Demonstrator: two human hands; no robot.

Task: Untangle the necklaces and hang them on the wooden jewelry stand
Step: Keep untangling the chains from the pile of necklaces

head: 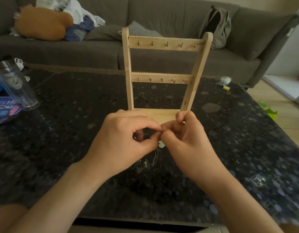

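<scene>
A wooden jewelry stand [164, 78] rises from the middle of the dark speckled table [61, 132], with two crossbars of small brass hooks, all bare. Just in front of its base, my left hand [127, 142] and my right hand [184, 140] meet fingertip to fingertip, both pinching a thin necklace chain. A pale pendant [161, 144] hangs below the fingertips. More silver chain [153, 159] trails down onto the table in a tangled pile between my wrists.
A clear plastic tube [16, 84] and a blue packet [6, 108] lie at the table's left edge. A small white item with a keyring [224, 80] sits at the far right. A grey sofa [162, 52] with a backpack [216, 26] and cushions stands behind.
</scene>
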